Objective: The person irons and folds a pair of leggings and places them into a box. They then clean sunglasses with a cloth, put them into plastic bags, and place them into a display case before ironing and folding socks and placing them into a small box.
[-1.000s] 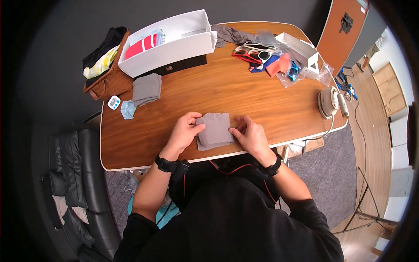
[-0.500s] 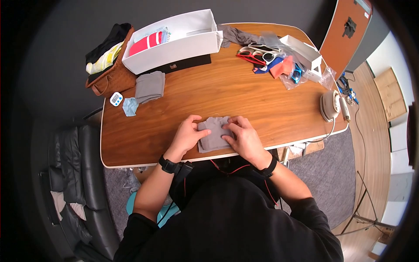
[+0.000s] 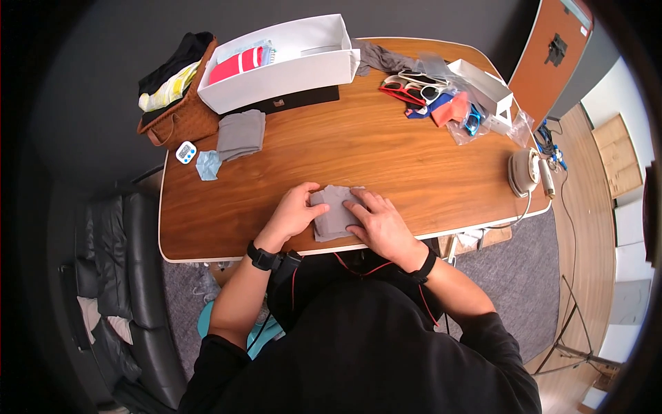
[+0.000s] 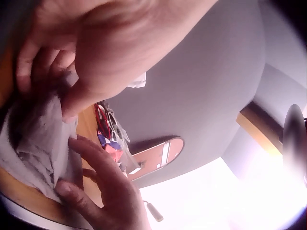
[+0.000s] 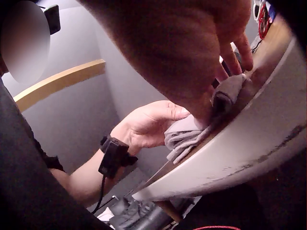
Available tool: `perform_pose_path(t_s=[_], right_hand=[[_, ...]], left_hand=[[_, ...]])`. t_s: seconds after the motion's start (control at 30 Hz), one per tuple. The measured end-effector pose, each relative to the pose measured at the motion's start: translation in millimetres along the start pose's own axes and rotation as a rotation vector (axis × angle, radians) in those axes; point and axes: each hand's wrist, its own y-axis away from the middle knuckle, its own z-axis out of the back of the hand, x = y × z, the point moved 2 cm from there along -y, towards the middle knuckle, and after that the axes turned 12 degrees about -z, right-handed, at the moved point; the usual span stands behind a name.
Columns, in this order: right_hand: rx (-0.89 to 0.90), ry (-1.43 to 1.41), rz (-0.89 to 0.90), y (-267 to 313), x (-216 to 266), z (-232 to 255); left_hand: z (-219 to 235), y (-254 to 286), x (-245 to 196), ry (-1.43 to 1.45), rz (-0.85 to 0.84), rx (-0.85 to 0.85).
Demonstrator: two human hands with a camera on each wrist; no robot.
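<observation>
A folded grey cloth (image 3: 332, 215), several layers thick, lies on the table near its front edge. My left hand (image 3: 292, 215) holds its left side, thumb on top and fingers bent at the far left edge. From the other side my right hand (image 3: 383, 226) grips the cloth, its thumb and fingertips on the right part and covering that edge. In the left wrist view, loose folds of the cloth (image 4: 45, 139) bunch between the two hands. The right wrist view shows its stacked layers (image 5: 181, 139) close to the table rim.
Another folded grey cloth (image 3: 241, 134) lies at the back left, beside a light blue cloth (image 3: 207, 165) and a timer (image 3: 185, 152). Behind stand a white box (image 3: 289, 81) with folded fabrics and a brown basket (image 3: 196, 117). Sunglasses (image 3: 402, 92) and a corded appliance (image 3: 525, 172) are on the right.
My right hand has moved left from the cloth's right edge onto its top. The left hand keeps its place at the left side. The head view has shifted slightly.
</observation>
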Motion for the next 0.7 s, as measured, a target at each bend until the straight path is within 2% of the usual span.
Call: perform_pose_path(t_s=[0.13,0.2,0.23,0.3,0.33,0.4,0.47,0.57,0.7], right_hand=[[0.004,0.024,0.030,0,4,2],[0.076,0.104,0.089,2,3,-2],[0.075,0.105,0.090,3,1,-4],[0.061,0.184,0.122,8,1,-9],[0.060,0.184,0.123,10,4,-7],[0.065,0.207,0.141,15,12,-3],[0.082,0.266,0.178,21,8,-12],[0.182,0.377,0.207,27,5,-18],[0.208,0.403,0.242,26,7,-13]], left_hand=[[5,4,-9,0.069,-0.012,0.012],[11,6,-22,-0.275,0.025,0.106],[9,13,-35,-0.276,0.025,0.105],[0,35,-67,-0.770,-0.277,-0.152],[-5,40,-73,-0.771,-0.277,-0.153],[-20,51,-85,-0.963,-0.647,-0.004],[-39,61,-43,-0.934,-0.568,0.178],[-38,65,-34,-0.943,-0.555,0.187],[-42,70,-33,-0.909,-0.570,0.172]])
